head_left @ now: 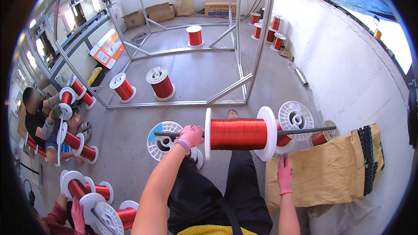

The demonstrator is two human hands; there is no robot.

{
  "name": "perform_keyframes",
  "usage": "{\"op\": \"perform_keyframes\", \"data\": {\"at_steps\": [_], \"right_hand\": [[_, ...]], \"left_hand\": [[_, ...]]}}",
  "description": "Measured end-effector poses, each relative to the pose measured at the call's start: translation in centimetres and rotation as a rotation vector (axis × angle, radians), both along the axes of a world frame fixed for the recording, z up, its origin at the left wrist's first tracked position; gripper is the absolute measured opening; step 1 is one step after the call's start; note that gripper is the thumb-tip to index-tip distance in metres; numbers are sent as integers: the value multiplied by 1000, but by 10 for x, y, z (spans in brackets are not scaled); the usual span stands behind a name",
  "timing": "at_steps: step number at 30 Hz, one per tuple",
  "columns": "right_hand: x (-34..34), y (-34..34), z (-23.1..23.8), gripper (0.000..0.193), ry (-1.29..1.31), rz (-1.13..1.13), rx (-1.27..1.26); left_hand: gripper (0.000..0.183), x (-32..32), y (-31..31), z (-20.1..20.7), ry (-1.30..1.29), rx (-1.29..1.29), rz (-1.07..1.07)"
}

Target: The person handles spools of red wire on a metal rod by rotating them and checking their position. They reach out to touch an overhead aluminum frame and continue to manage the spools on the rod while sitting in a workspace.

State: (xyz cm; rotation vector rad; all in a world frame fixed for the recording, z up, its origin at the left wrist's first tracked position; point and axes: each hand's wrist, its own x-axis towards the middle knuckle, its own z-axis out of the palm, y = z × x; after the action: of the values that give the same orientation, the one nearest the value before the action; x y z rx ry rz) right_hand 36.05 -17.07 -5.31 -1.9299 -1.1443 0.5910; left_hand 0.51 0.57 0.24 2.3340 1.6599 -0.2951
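Note:
A large spool of red wire (238,134) with white flanges lies sideways in front of me, a dark rod (313,130) running through its core and out at both ends. My left hand (190,136), in a pink glove, is closed around the rod just left of the spool. The rod passes over a white-flanged spool (162,153) on the left and another spool (297,112) on the right; whether it touches them I cannot tell. Lower right, my pink-gloved right hand (285,175) has its fingers stretched out beside a tan sack (318,174), apart from the spool and rod.
A metal frame (226,102) stands ahead, with red wire spools (163,85) inside it. More spools (278,41) stand along the right wall. At left, a seated person (41,117) handles spools; another person's gloved hand (78,215) is at a spool lower left.

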Motion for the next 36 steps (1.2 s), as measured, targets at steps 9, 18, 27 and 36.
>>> {"op": "perform_keyframes", "data": {"at_steps": [9,18,27,36], "right_hand": [[-57,151,147,57,-508,106,446],[-62,55,28,50,-278,166,261],[0,-67,-89,56,-245,68,-566],[0,-44,-78,47,-362,42,-267]], "left_hand": [[32,0,3,1,4,8,-23],[30,-14,-5,1,-6,9,-5],[27,-3,-7,8,25,28,8],[28,3,0,4,52,-3,-3]]}}
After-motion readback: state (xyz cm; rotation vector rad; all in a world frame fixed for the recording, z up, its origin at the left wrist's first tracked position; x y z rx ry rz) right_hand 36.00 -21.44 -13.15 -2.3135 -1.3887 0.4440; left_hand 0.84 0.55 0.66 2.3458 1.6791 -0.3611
